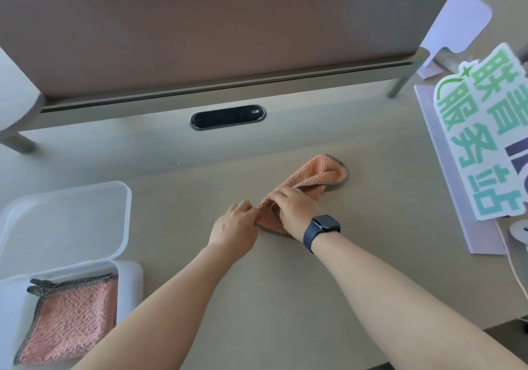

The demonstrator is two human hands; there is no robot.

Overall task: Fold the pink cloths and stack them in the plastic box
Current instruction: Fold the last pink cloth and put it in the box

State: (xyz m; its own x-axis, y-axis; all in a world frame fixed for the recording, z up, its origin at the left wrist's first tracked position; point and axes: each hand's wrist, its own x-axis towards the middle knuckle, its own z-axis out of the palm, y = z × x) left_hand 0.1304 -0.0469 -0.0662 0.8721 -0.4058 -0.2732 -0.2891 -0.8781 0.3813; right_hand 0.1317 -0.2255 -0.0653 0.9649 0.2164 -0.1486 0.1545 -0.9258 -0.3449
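A pink cloth (317, 174) with a dark stitched edge lies bunched on the beige desk, right of centre. My left hand (234, 225) pinches its near left edge. My right hand (294, 208), with a dark blue watch on the wrist, grips the cloth's near part from the right, fingers curled over the fabric. At the lower left stands a translucent plastic box (130, 281) with its lid (65, 221) open behind it. A folded pink cloth (71, 321) lies flat inside the box.
A tall divider panel (214, 27) runs across the back of the desk, with a black oval cable slot (227, 117) below it. A white sign with green characters (485, 138) lies on a pale board at the right, and a white cable (514, 269) runs by the edge.
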